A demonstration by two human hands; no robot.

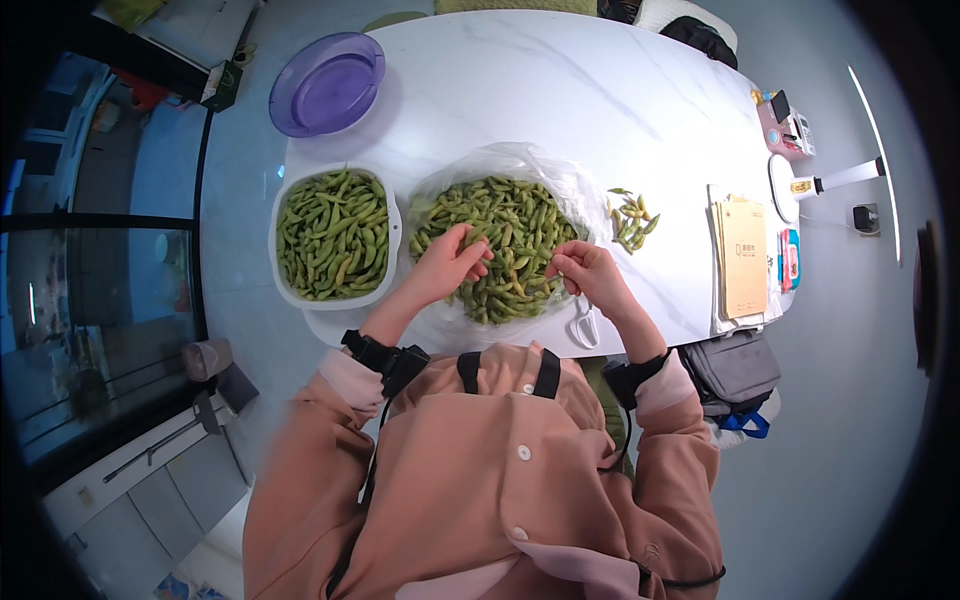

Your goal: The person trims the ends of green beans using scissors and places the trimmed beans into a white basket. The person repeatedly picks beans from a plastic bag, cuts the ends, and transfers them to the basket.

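Note:
A clear plastic bag (581, 180) lies spread on the table, filled with green soybean pods (502, 300). Over the left part of that heap is my left hand (452, 259), its fingers curled around a green pod (475, 235). My right hand (589, 271) hovers at the heap's right side with thumb and fingertips drawn together; whether a pod is between them is unclear. To the left stands a white plastic basin (395, 225) full of green pods. A small pile of loose pods (632, 223) rests right of the bag. White-handled scissors (585, 328) lie below my right hand, partly hidden.
An oval white marble-patterned table (525, 82) carries everything. A purple plastic basin (328, 86) stands at the far left. Along the right edge are brown paper folders (741, 259), a white lamp (786, 187), a wipes pack (790, 260) and a pink organizer (780, 127).

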